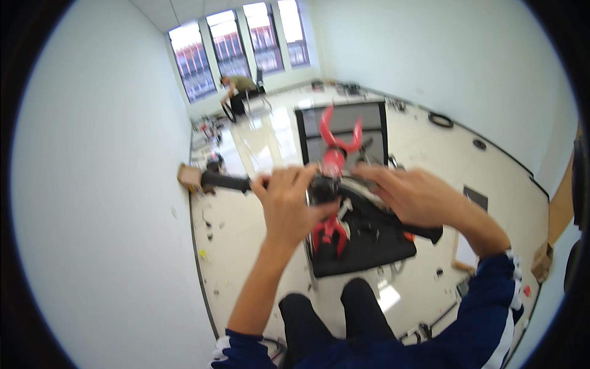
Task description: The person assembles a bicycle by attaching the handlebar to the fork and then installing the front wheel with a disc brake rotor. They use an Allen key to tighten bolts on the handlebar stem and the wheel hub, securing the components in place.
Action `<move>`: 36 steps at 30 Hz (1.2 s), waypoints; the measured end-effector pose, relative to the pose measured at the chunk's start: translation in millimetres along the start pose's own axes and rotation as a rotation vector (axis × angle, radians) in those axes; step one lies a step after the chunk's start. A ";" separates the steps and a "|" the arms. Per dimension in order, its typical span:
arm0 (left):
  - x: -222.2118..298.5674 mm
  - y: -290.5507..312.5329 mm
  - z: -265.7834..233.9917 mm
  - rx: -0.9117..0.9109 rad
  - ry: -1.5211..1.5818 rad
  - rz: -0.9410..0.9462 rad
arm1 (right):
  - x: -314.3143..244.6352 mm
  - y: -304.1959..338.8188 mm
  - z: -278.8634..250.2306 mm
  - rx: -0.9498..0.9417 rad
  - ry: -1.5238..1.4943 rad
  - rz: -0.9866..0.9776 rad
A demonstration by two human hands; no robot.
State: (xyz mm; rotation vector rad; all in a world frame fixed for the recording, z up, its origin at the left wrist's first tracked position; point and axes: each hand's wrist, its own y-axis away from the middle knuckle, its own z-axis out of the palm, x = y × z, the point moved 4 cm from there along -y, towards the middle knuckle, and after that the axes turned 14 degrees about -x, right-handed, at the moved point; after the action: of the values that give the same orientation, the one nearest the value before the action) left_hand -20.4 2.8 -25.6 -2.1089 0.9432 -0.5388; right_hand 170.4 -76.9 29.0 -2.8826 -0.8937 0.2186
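Note:
A black handlebar crosses in front of me, with one grip (227, 182) out to the left and the other grip (427, 233) lower right. My left hand (287, 200) is closed around the black clamp (323, 189) at its middle, thumb on the near side. A glossy red fork (335, 147) stands just beyond the clamp, its two prongs pointing away. My right hand (413, 195) is over the bar's right side, fingers stretched toward the clamp and blurred; its thumb is hidden. Below the bar, a red pronged part (330, 236) shows over the chair seat.
A black chair (362, 261) with a mesh back stands before my knees, small parts on its seat. Loose parts line the left wall near a cardboard box (190, 177). A black tire (440, 120) lies far right. Another person (241, 92) sits by the windows.

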 end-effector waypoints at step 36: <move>-12.2 -5.3 -6.2 0.078 -0.107 0.067 | 35.6 -79.9 -11.8 -0.131 -0.242 -0.008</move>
State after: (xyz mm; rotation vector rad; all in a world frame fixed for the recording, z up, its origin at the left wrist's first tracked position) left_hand -29.6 11.6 -18.5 -2.0083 0.9142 -0.4183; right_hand 157.3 8.1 49.1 -3.0182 -0.9919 0.5375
